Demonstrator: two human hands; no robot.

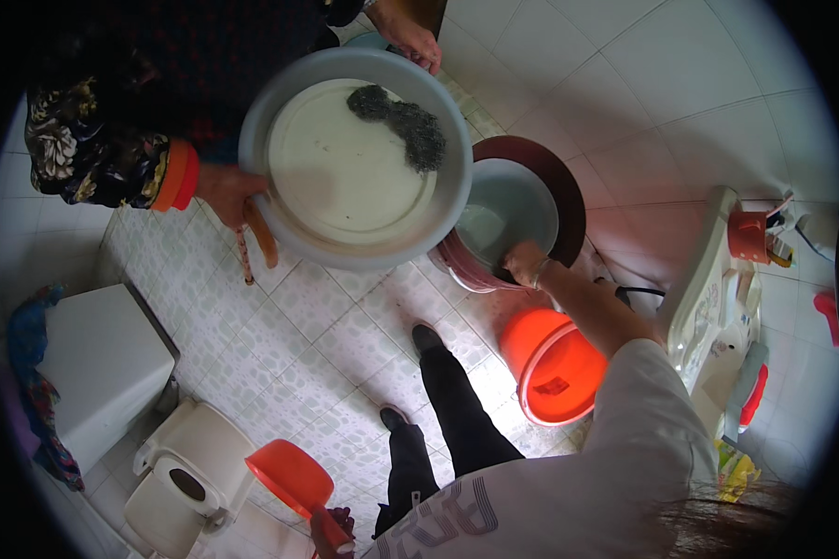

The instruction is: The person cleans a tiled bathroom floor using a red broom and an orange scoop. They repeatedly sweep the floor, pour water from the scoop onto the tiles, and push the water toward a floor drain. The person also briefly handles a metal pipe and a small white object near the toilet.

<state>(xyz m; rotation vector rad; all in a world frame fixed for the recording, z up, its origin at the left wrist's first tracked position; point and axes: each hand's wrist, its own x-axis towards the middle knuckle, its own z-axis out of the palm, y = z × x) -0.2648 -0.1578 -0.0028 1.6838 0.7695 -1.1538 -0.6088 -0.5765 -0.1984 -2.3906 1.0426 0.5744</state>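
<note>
In my left hand (328, 532), at the bottom of the view, is the handle of a red plastic dipper (290, 475). The dipper's bowl is raised over the tiled floor. My right hand (528, 263) reaches over the near side of a dark red tub (570, 199), with its fingers hidden inside; what they hold, if anything, cannot be seen. Pale, watery-looking contents (507, 192) show within the tub. Beside it, another person's hand (227, 192) grips a large grey basin (363, 258), where dark clumps like scouring pads (412, 133) lie to one side.
Under my right forearm stands an orange-red bucket (542, 363). A washbasin (706, 335) juts from the right wall. At lower left are a toilet (189, 468) and a white box-shaped appliance (105, 363) with cloth on it. The other person's second hand (412, 42) is near the basin's far rim.
</note>
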